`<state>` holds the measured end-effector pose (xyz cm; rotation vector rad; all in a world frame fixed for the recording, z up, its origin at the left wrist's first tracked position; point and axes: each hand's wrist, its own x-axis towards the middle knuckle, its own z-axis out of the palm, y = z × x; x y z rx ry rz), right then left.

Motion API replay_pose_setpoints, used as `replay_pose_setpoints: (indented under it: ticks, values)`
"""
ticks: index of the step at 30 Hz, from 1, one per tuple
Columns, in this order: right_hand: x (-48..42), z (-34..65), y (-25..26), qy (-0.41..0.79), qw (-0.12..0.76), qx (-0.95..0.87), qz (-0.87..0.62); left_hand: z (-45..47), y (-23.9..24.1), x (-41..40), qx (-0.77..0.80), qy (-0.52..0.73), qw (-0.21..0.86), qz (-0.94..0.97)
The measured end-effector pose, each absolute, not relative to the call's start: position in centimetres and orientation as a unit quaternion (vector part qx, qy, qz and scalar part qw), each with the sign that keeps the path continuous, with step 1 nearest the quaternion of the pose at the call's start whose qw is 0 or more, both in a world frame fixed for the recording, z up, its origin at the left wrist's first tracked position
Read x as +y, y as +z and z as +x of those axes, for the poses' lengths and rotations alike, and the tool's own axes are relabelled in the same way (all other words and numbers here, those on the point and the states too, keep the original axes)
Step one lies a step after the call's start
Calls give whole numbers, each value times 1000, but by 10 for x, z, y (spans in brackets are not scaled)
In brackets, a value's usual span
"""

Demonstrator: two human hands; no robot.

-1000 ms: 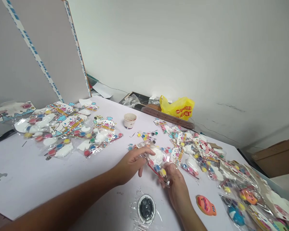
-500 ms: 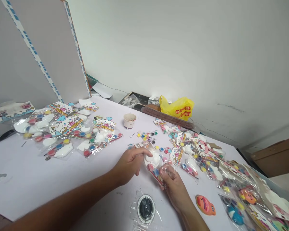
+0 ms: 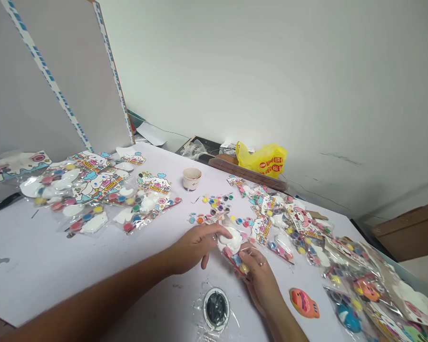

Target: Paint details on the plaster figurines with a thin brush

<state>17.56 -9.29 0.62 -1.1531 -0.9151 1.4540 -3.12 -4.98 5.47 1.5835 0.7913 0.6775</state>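
My right hand (image 3: 258, 270) grips the lower right edge of a clear plastic bag, a painting kit (image 3: 233, 249), with thumb and fingers. Inside the bag are a white plaster figure (image 3: 231, 240) and small paint pots in pink, blue and yellow. My left hand (image 3: 196, 249) reaches in from the left, its index finger stretched out onto the white figure through the film. Its thumb hangs apart below, and the other fingers are partly hidden. Just beyond the bag lie loose paint pots (image 3: 217, 203) on the white table (image 3: 135, 280).
Several bagged kits with printed cards (image 3: 100, 185) lie on the left; another pile (image 3: 303, 221) spreads along the right. A paper cup (image 3: 191, 179) stands mid-table. Near me are a round black-and-white disc (image 3: 216, 308) and a painted orange-pink figure (image 3: 304, 303). A yellow bag (image 3: 262, 159) sits behind.
The kit has tilted and shifted slightly right in my right hand, showing more paint pots. My left hand's index finger has moved right across the white figure.
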Motion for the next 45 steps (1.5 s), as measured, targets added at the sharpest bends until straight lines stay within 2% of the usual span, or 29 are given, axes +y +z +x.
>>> replay_pose_setpoints:
  ticks: [6, 11, 18, 24, 31, 40, 44, 45]
  values:
    - [-92, 177, 8, 584, 488, -424, -491, -33, 52, -47, 344, 257, 573, 698]
    - [-93, 175, 8, 602, 490, -429, -462, -32, 54, -47, 329, 332, 529, 708]
    - [-91, 181, 17, 606, 541, -372, -449, -49, 68, -33, 369, 405, 555, 627]
    - [-90, 181, 19, 628, 537, -349, -443, -53, 66, -26, 365, 493, 509, 604]
    - [-89, 181, 15, 594, 531, -390, -462, -63, 56, -4, 386, 587, 484, 522]
    - [-89, 207, 47, 487, 596, -410, -489, -56, 46, -13, 422, 496, 444, 616]
    - [-102, 264, 60, 379, 647, -367, -551, -52, 47, -19, 415, 452, 360, 703]
    - [-107, 281, 62, 309, 651, -344, -602, -51, 47, -20, 413, 437, 336, 725]
